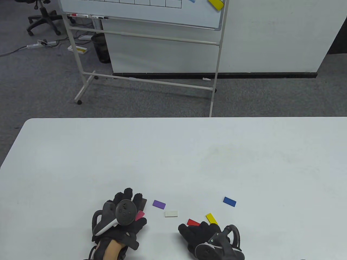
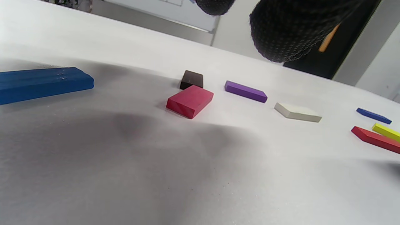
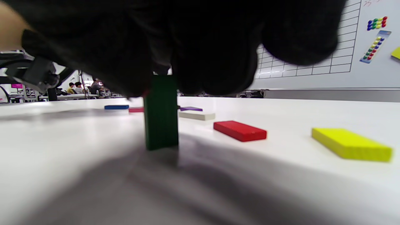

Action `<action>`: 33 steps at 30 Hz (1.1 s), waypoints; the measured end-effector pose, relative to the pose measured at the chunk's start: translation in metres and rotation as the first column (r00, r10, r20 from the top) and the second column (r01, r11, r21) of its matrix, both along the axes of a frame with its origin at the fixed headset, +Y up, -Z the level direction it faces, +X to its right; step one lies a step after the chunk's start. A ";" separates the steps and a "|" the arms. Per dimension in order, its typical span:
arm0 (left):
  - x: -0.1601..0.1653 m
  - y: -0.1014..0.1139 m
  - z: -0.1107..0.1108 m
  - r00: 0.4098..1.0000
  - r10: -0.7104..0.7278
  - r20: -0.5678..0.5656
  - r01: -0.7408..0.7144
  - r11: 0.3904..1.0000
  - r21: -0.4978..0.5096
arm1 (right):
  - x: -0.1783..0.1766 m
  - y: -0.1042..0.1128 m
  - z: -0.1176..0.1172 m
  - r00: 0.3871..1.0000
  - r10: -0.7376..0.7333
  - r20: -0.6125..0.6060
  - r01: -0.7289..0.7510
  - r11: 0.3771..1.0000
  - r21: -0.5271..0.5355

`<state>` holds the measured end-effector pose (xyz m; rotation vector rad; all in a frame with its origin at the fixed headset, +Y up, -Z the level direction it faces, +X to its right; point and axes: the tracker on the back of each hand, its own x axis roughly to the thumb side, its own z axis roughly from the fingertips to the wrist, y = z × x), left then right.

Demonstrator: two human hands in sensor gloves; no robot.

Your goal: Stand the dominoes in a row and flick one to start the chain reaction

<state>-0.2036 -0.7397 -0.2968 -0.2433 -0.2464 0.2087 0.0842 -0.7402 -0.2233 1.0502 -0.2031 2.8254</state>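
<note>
My right hand (image 1: 202,234) sits near the table's front edge and pinches a green domino (image 3: 161,112) by its top. The domino stands upright on the table; the table view hides it under the hand. My left hand (image 1: 127,203) hovers palm down with relaxed fingers (image 2: 290,28), holding nothing. Under it lie a blue domino (image 2: 40,82), a pink one (image 1: 140,215) and a dark brown one (image 1: 143,201). Flat between the hands lie a purple domino (image 1: 159,204), a white one (image 1: 171,214), a red one (image 1: 193,222), a yellow one (image 1: 211,218) and a second blue one (image 1: 229,201).
The white table (image 1: 173,151) stretches bare toward its far edge. Beyond it, on the carpet, stand a wheeled whiteboard (image 1: 146,16) and a white partition (image 1: 271,40).
</note>
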 end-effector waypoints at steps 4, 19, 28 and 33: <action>-0.001 0.000 0.000 1.000 0.004 0.000 -0.004 1.000 -0.002 | 0.008 0.007 -0.002 1.000 -0.005 0.024 0.005 1.000 0.011; 0.000 0.000 -0.001 1.000 0.014 0.005 -0.014 1.000 -0.014 | 0.048 0.006 -0.025 0.969 0.032 0.246 -0.032 0.999 -0.006; -0.001 -0.004 -0.003 1.000 -0.005 -0.017 0.005 0.999 -0.034 | 0.023 -0.021 -0.038 0.965 0.156 0.211 -0.122 0.979 -0.165; -0.002 -0.005 -0.003 1.000 -0.009 -0.021 0.008 0.999 -0.039 | 0.009 -0.025 -0.041 0.958 0.195 0.209 -0.171 0.977 -0.129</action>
